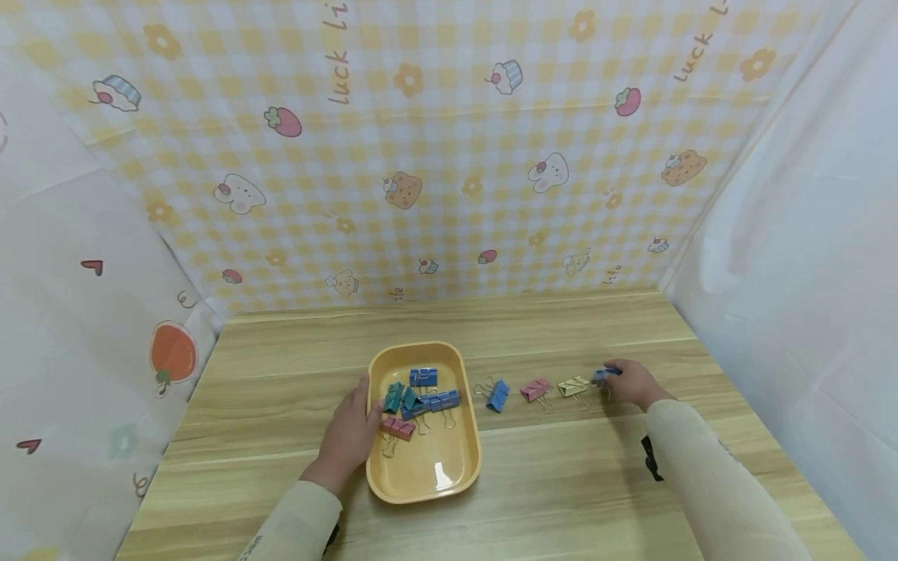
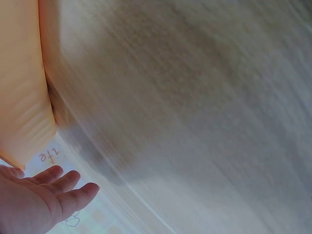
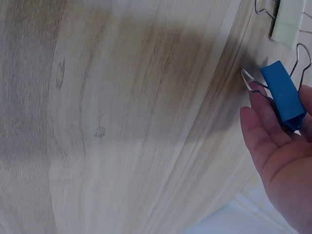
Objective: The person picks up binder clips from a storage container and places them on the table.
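At the left rim of a yellow tray, my left hand has its thumb over the edge and pinches it, the other fingers loosely extended outside in the left wrist view. Several blue, teal and pink binder clips lie in the tray's upper part. My right hand pinches a blue binder clip by its end, close over the table at the right end of a row. That row holds a blue clip, a pink clip and a pale yellow clip, wire handles folded outward.
The wood-grain table extends around the tray and the row. A checked cloth with printed figures hangs along its back edge. White cloth stands at the right side, and printed white cloth at the left.
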Action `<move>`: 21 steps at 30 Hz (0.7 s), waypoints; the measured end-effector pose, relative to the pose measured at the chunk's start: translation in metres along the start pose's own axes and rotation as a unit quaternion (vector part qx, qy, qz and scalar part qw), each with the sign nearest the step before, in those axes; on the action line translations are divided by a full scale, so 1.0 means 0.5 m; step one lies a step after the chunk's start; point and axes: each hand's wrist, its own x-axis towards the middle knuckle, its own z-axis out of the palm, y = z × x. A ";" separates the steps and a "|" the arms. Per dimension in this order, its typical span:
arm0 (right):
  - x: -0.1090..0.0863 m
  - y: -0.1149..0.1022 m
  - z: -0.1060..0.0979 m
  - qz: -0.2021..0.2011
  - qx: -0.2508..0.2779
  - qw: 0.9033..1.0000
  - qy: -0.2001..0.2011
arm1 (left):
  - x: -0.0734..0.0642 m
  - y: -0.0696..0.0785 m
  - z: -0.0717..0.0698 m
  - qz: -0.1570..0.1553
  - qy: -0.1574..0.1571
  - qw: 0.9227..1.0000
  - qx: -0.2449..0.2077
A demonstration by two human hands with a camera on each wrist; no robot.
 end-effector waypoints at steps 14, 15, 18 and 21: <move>0.016 0.005 0.000 0.021 0.050 0.998 -0.037 | -0.001 0.000 -0.001 0.000 -0.002 1.000 0.002; 0.017 0.005 0.000 0.024 0.052 0.998 -0.038 | -0.001 0.001 -0.001 0.000 -0.003 1.000 0.002; 0.020 0.008 -0.001 0.032 0.046 0.998 -0.037 | 0.000 0.001 0.000 -0.001 -0.002 1.000 0.003; 0.024 0.013 -0.003 0.038 0.036 0.998 -0.032 | 0.001 0.001 0.000 -0.001 -0.002 1.000 0.004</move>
